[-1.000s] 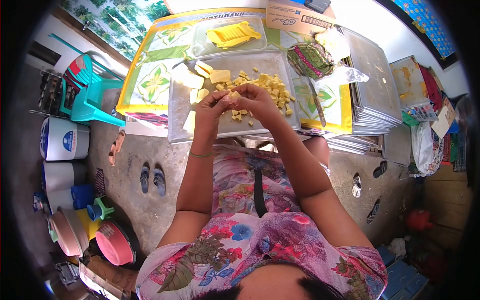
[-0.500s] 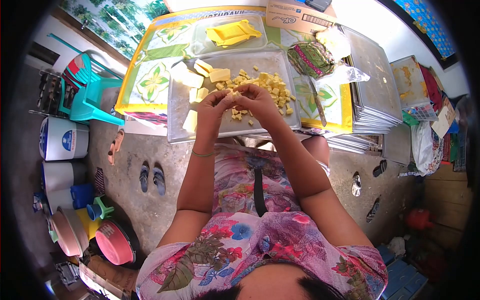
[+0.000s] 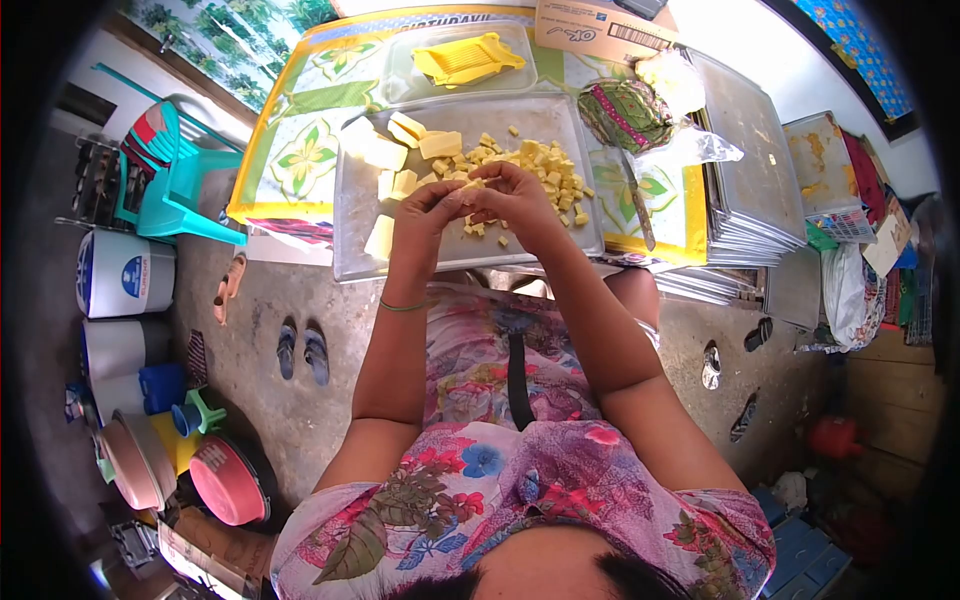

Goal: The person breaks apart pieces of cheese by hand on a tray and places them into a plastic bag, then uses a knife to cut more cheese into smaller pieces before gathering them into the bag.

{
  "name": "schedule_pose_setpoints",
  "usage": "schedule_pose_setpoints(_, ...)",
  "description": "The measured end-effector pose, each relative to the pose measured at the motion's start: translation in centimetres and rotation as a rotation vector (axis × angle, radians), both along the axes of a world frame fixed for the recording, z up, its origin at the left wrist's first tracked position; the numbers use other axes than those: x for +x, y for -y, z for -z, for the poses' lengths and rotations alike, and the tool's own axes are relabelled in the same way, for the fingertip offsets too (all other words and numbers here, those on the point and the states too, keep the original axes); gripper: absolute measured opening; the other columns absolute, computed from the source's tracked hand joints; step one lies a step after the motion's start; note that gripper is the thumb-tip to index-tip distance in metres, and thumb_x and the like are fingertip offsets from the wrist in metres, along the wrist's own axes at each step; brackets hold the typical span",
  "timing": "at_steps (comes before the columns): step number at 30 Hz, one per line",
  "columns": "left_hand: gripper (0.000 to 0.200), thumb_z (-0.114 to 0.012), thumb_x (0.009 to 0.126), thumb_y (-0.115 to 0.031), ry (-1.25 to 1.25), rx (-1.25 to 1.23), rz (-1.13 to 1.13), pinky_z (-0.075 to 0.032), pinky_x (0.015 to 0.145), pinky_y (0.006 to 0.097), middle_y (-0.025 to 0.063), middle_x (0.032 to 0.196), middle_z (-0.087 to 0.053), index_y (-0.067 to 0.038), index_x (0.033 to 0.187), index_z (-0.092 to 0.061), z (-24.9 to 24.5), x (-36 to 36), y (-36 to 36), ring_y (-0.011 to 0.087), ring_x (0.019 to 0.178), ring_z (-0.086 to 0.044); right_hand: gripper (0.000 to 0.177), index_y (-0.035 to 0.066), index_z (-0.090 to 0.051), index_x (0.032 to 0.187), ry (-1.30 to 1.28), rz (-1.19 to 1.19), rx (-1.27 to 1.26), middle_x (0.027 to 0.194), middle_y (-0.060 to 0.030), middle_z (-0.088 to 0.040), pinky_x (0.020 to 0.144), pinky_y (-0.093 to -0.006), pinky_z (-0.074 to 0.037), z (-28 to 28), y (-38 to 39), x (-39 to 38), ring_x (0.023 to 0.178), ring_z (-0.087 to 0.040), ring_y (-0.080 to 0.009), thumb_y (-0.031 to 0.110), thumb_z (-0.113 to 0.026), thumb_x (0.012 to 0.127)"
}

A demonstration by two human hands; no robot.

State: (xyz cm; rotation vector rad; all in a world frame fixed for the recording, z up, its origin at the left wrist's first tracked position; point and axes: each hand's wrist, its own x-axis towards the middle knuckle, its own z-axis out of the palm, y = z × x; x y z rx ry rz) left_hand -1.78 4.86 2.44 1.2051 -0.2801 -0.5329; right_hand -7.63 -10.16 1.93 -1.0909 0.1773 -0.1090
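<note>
Pale-yellow cubes (image 3: 552, 166), grey tray (image 3: 485, 112), green-and-white flowered tablecloth (image 3: 303, 162), teal chair (image 3: 182, 205)

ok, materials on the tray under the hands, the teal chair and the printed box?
Tray: probably metal; dull grey, worn-looking base.
Chair: likely moulded plastic; smooth, even teal with slight sheen.
Box: looks like cardboard; matte brown with dark print.

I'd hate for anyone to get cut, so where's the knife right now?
In the head view, the knife lies on the table, just right of the big tray and below the green patterned bundle.
</note>
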Motion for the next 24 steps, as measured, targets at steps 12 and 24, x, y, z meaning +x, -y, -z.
schedule_pose_setpoints(12,0.03,-0.068,0.081,-0.005,0.091,0.104,-0.066,-0.05,0.076,0.0231,0.0098,0.093,-0.065,0.007,0.107,-0.062,-0.4,-0.7,0.7,0.0134,0.083,-0.062,0.024,0.001,-0.056,0.103,0.071,0.151,-0.274,0.089,-0.0059,-0.061,0.071,-0.0248,-0.053,0.4,-0.3,0.3,0.082,-0.061,-0.0108,0.006,-0.065,0.082)
schedule_pose_setpoints(24,0.02,-0.065,0.083,-0.003,0.005,-0.04,-0.136,-0.052,0.079,0.03,0.0108,0.094,-0.064,0.003,0.102,-0.06,0.1,-1.3,1.2,0.0174,0.084,-0.063,0.023,0.0,-0.057,0.1,0.177,0.387,-0.643,0.091,-0.0064,-0.063,0.068,-0.0248,-0.051,-0.6,-1.4,-0.1,0.079,-0.061,-0.0105,0.006,-0.065,0.079)
